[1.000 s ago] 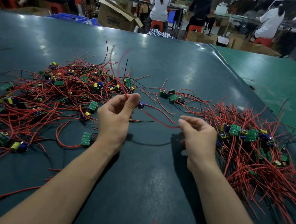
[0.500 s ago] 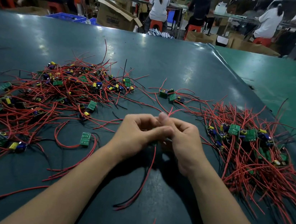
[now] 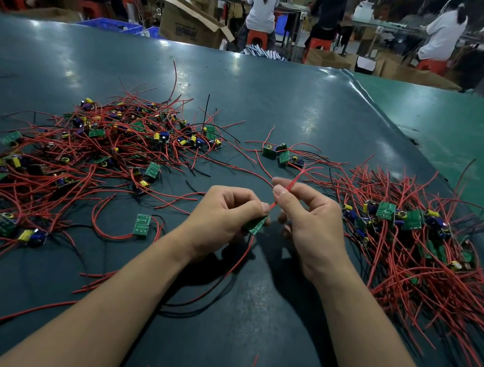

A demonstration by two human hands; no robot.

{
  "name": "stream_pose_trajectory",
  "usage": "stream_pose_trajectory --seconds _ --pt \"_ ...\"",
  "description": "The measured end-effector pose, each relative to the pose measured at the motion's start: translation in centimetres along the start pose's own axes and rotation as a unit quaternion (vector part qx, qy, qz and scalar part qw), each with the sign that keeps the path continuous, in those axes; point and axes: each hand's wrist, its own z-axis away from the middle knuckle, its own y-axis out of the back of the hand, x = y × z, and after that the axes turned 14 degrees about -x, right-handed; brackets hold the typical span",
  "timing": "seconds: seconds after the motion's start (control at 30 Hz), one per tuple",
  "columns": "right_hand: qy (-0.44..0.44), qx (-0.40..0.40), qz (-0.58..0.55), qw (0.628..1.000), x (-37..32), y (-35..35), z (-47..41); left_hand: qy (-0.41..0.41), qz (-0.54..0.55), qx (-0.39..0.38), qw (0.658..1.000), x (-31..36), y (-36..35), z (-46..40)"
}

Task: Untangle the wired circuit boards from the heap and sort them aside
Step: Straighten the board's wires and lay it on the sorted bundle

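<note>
Left hand (image 3: 224, 212) has its grip closed tight, fingers curled around a small green circuit board (image 3: 256, 226) held just above the bench (image 3: 276, 101); only one corner of the board shows past the fingertips, so its long axis appears to run from lower left to upper right, tilted, and the far end is hidden inside the fist. Right hand (image 3: 309, 220) has a narrow grip, with thumb and forefinger pinching a red wire (image 3: 291, 183) that leaves the board and rises diagonally up and to the right, its free end pointing away from the person. A second red lead (image 3: 244, 253) hangs from the board down toward the person and trails onto the bench beside a black one. Both hands sit close together near the middle of the bench, between two masses of parts. On the left lies the tangled heap (image 3: 100, 152) of boards, yellow and blue components and red wires, spread wide with no common direction. On the right lies the sorted pile (image 3: 412, 236), where the boards cluster at the far end and the wires fan out mostly toward the near right edge. A small cluster of boards (image 3: 280, 154) rests apart from both, just beyond the hands. One single board (image 3: 141, 224) lies flat left of the left wrist, long axis pointing roughly away from the person.
</note>
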Motion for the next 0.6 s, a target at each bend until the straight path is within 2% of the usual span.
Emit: stream_pose_trajectory --seconds 0.17,0.33,0.43,0.6 --pt "0.054 0.051 0.024 0.997 0.0 0.1 -0.3 0.005 -0.003 -0.012 1.0 0.0 0.1 0.0" --pt "0.054 0.114 -0.003 0.992 0.4 0.5 -0.8 0.0 -0.002 -0.034 0.999 0.1 0.2 0.1" --pt "0.059 0.129 0.01 0.99 0.6 0.6 -1.0 0.0 -0.017 -0.042 0.999 0.1 0.2 0.2" --pt "0.077 0.131 -0.03 0.988 0.6 0.7 -1.2 0.008 -0.03 -0.053 0.998 0.2 0.4 0.3"
